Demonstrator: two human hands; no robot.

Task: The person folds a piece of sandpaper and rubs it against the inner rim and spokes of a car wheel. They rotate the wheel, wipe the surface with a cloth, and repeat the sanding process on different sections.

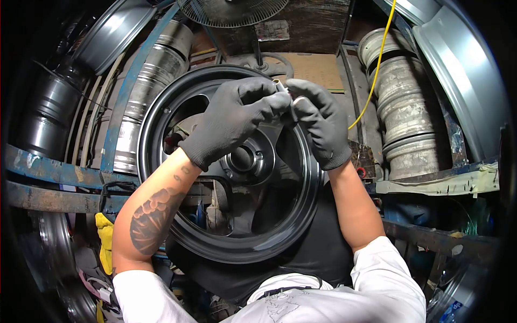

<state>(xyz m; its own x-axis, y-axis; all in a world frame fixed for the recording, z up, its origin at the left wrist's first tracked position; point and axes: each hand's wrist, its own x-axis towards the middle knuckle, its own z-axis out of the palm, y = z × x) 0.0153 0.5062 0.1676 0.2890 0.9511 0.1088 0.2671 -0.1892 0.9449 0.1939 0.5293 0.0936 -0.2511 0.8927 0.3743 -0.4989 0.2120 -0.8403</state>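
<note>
A black wheel rim [253,255] with wide spokes lies in front of my body, its hub [241,157] facing up. Over its far edge, my left hand [234,118], in a dark grey glove, pinches a small pale tube-like piece [278,85] between thumb and fingers. My right hand [322,121], gloved the same way, meets it from the other side with its fingers curled and pressed at the piece. Most of this piece is hidden by the fingertips, so its exact kind does not show.
Stacked silver rims [153,81] stand at the left, worn whitish rims [406,102] at the right. A fan [232,12] is at the back. A yellow cable [378,67] hangs right of my hands. Blue metal frame bars [54,164] cross the left side; a yellow cloth [105,242] hangs below.
</note>
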